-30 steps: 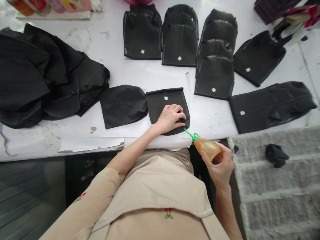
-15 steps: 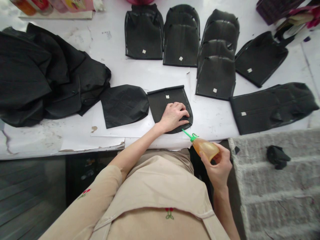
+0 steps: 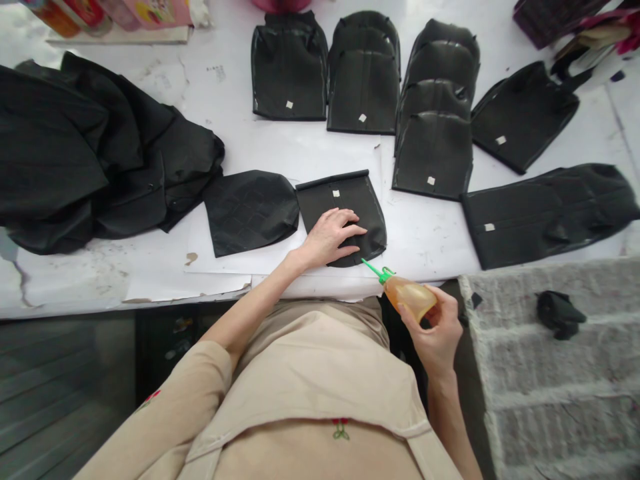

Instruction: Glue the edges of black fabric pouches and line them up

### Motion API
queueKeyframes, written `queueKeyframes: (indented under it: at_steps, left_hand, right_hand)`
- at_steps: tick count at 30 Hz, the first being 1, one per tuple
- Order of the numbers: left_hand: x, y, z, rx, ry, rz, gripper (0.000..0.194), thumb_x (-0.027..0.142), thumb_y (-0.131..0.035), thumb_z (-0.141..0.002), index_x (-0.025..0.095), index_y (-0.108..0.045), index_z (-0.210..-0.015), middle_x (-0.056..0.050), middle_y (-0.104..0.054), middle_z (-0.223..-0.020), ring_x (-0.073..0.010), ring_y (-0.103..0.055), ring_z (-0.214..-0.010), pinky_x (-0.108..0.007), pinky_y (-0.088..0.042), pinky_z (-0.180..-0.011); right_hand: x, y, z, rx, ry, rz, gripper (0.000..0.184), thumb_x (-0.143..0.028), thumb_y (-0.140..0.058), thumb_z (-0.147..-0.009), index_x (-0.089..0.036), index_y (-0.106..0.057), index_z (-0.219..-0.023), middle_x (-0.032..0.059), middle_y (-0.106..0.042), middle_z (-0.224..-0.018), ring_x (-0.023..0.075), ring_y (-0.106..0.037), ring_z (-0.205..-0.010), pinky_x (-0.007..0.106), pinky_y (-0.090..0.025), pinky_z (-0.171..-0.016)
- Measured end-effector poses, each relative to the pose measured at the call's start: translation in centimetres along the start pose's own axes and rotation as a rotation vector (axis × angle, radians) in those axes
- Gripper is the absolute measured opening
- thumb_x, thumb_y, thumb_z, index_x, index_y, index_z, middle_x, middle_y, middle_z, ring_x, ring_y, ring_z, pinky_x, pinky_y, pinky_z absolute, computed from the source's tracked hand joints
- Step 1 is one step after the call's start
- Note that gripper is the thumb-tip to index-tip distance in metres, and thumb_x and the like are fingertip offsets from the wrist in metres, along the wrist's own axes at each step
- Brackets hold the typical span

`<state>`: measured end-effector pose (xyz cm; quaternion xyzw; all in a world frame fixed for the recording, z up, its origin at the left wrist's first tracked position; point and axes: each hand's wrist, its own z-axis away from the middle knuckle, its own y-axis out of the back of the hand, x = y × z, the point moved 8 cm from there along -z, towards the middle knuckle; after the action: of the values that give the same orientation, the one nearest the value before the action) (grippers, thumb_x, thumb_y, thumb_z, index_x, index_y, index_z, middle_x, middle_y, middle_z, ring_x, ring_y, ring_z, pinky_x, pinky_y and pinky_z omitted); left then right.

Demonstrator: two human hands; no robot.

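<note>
My left hand (image 3: 334,237) lies spread on a black fabric piece (image 3: 367,223) with a small pale label near its folded far edge. My right hand (image 3: 437,327) grips a squeeze bottle (image 3: 411,298) of amber liquid. Its green nozzle (image 3: 373,269) points left, the tip at the near rounded edge of the black piece; whether it touches cannot be made out. Left of that piece, its side close by, lies a plain black rounded panel (image 3: 251,213).
A heap of black fabric (image 3: 100,153) covers the table's left. Several labelled black pieces (image 3: 363,73) lie along the back and right. At the lower right, a grey ridged surface (image 3: 550,373) holds a crumpled black scrap (image 3: 560,313). Bottles (image 3: 90,17) stand at the back left.
My left hand has slid a little left across the black piece, uncovering more of its right side. The bottle in my right hand has shifted very slightly left.
</note>
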<state>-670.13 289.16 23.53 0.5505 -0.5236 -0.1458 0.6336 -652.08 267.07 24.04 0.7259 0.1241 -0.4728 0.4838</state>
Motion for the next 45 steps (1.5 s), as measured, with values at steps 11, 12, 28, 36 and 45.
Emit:
queueKeyframes:
  at_steps: [11, 12, 28, 36, 45]
  left_hand:
    - [-0.6, -0.8, 0.1, 0.112, 0.015, 0.036, 0.027, 0.03, -0.073, -0.096, 0.023, -0.073, -0.122, -0.012, -0.066, -0.139, -0.0302, -0.055, -0.142, -0.056, -0.035, -0.124]
    - [-0.7, -0.8, 0.1, 0.115, 0.013, 0.05, 0.027, 0.029, -0.074, -0.095, 0.023, -0.073, -0.122, -0.012, -0.066, -0.139, -0.0305, -0.055, -0.142, -0.057, -0.035, -0.124]
    - [-1.5, 0.4, 3.1, 0.064, -0.002, 0.106, 0.039, 0.032, -0.084, -0.086, 0.022, -0.072, -0.122, -0.014, -0.062, -0.143, -0.0347, -0.051, -0.146, -0.062, -0.034, -0.125]
    - [-1.5, 0.1, 3.1, 0.084, 0.033, 0.124, 0.037, 0.028, -0.081, -0.088, 0.023, -0.071, -0.123, -0.013, -0.061, -0.145, -0.0331, -0.051, -0.146, -0.063, -0.034, -0.126]
    - [-1.8, -0.1, 3.1, 0.085, 0.048, 0.176, 0.027, 0.029, -0.069, -0.097, 0.025, -0.071, -0.123, -0.011, -0.062, -0.144, -0.0305, -0.05, -0.146, -0.062, -0.031, -0.127]
  right_hand:
    - [-0.9, -1.0, 0.4, -0.041, 0.063, -0.028, 0.058, -0.046, -0.086, -0.08, -0.02, -0.063, -0.127, 0.0113, -0.07, -0.116, 0.0262, -0.073, -0.097, 0.037, -0.064, -0.077]
    - [-0.9, -1.1, 0.4, -0.044, 0.061, -0.031, 0.058, -0.046, -0.086, -0.081, -0.02, -0.063, -0.127, 0.0113, -0.07, -0.116, 0.0263, -0.072, -0.098, 0.037, -0.064, -0.077]
    - [-1.5, -1.4, 0.3, -0.064, 0.096, -0.041, 0.057, -0.044, -0.087, -0.08, -0.021, -0.064, -0.127, 0.0095, -0.069, -0.113, 0.0233, -0.073, -0.092, 0.033, -0.064, -0.073]
    - [-2.4, -2.7, 0.5, -0.093, 0.131, -0.059, 0.056, -0.042, -0.087, -0.081, -0.021, -0.063, -0.127, 0.0086, -0.07, -0.112, 0.023, -0.073, -0.092, 0.032, -0.064, -0.073]
    - [-3.2, -4.1, 0.6, -0.125, 0.14, -0.089, 0.055, -0.043, -0.086, -0.081, -0.021, -0.063, -0.125, 0.0081, -0.071, -0.109, 0.023, -0.073, -0.088, 0.033, -0.064, -0.07]
